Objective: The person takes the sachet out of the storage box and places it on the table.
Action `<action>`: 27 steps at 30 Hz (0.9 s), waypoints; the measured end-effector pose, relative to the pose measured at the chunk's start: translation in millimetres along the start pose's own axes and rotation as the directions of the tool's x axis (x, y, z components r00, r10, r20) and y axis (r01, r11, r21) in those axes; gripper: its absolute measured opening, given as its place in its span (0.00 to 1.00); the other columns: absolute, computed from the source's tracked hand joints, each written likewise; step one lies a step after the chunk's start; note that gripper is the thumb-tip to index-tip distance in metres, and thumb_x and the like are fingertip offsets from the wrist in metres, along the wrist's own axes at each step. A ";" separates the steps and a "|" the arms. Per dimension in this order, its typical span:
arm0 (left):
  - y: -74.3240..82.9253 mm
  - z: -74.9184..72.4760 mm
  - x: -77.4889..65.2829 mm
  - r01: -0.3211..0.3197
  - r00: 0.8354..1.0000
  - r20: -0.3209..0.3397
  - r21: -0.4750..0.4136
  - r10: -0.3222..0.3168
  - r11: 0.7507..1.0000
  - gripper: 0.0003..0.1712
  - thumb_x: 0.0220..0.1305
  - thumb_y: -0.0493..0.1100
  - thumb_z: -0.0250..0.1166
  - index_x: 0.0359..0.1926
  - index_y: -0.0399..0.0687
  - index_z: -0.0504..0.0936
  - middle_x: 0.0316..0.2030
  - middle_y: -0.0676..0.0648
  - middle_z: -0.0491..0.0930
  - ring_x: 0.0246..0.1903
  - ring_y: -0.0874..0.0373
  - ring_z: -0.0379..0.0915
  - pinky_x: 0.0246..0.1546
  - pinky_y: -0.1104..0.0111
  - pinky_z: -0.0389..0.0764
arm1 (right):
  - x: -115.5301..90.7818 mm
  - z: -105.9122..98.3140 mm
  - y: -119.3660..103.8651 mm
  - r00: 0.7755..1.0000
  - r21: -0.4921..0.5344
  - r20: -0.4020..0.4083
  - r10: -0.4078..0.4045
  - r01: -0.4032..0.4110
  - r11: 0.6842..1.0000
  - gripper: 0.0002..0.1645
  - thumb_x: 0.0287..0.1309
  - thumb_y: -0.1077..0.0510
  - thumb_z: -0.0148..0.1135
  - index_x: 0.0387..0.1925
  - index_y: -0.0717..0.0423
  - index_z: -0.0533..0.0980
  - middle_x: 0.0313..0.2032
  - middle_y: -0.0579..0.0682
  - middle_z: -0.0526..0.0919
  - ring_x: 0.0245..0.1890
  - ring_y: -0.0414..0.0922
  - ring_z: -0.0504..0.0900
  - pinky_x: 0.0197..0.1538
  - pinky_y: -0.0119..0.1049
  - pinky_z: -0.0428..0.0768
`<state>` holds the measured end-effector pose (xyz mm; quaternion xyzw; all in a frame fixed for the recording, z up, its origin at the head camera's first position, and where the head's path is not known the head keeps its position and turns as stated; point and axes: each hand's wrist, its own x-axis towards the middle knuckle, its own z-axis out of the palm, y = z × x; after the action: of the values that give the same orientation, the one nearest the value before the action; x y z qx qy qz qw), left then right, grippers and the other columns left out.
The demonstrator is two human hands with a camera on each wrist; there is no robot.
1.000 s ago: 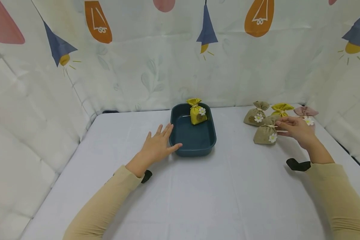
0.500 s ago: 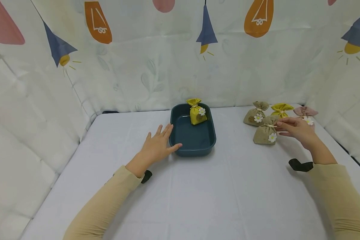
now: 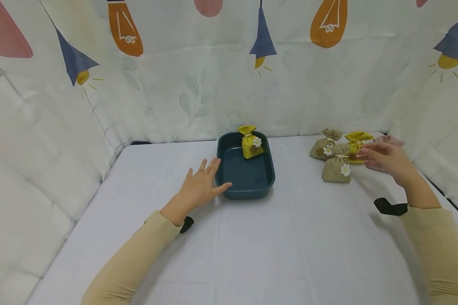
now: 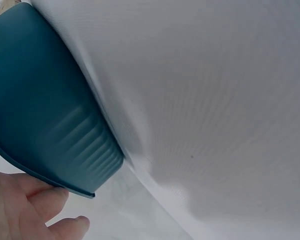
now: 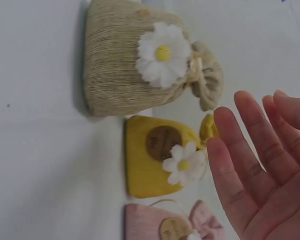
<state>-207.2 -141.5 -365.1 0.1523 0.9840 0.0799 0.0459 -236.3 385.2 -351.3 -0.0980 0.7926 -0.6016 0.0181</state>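
Note:
My left hand (image 3: pixel 199 188) lies with spread, straight fingers at the left side of a dark teal rectangular tray (image 3: pixel 246 194); in the left wrist view its fingertips touch the rim. Inside the tray's far end is a yellow drawstring pouch (image 3: pixel 250 149) with a white daisy. My right hand (image 3: pixel 387 161) hovers beside the front beige pouch (image 3: pixel 333 170), fingers extended and apart from it. The right wrist view shows that beige pouch (image 5: pixel 125 60), a second yellow pouch (image 5: pixel 150 165) near the fingertips, and a pink pouch (image 5: pixel 145 222). In the head view, the hand partly covers the pink pouch (image 3: pixel 391 140).
Another beige pouch (image 3: pixel 322 148) stands behind the front one, next to the second yellow pouch (image 3: pixel 358 137). A white cloth covers the table (image 3: pixel 252 250). Behind it hangs a pale curtain (image 3: pixel 213 97) printed with lamps and bulbs.
My right hand has let go of the front beige pouch's neck and drawn back to the right. That pouch now stands a little straighter. My left hand and the tray have stayed put.

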 end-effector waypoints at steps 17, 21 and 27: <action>-1.9 1.3 0.9 -0.004 1.000 0.002 -0.001 0.004 1.000 0.56 0.71 0.75 0.50 0.83 0.49 0.41 0.81 0.47 0.42 0.79 0.42 0.35 0.71 0.33 0.46 | 6.2 33.8 -36.8 0.986 -0.087 -0.056 -0.159 0.154 0.984 0.11 0.75 0.65 0.57 0.46 0.52 0.85 0.39 0.37 0.88 0.42 0.33 0.86 0.45 0.25 0.82; -2.0 0.4 1.0 -0.007 1.000 0.003 -0.001 0.007 1.000 0.56 0.71 0.75 0.51 0.83 0.49 0.41 0.81 0.47 0.42 0.79 0.42 0.35 0.71 0.33 0.45 | 10.8 46.1 -45.3 0.984 -0.116 -0.047 -0.173 0.167 0.979 0.10 0.75 0.63 0.57 0.49 0.56 0.84 0.39 0.36 0.88 0.42 0.34 0.86 0.45 0.27 0.83; -2.5 1.0 1.4 -0.006 1.000 0.005 0.004 0.006 1.000 0.56 0.71 0.75 0.50 0.83 0.49 0.41 0.81 0.47 0.42 0.79 0.42 0.35 0.71 0.33 0.46 | 15.8 61.3 -57.9 0.989 -0.191 -0.045 -0.138 0.128 0.973 0.16 0.75 0.56 0.59 0.53 0.66 0.80 0.39 0.34 0.87 0.42 0.33 0.86 0.45 0.27 0.83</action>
<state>-209.2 -143.3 -366.6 0.1558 0.9836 0.0778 0.0477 -235.1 309.3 -311.3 -0.1348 0.8375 -0.5267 -0.0544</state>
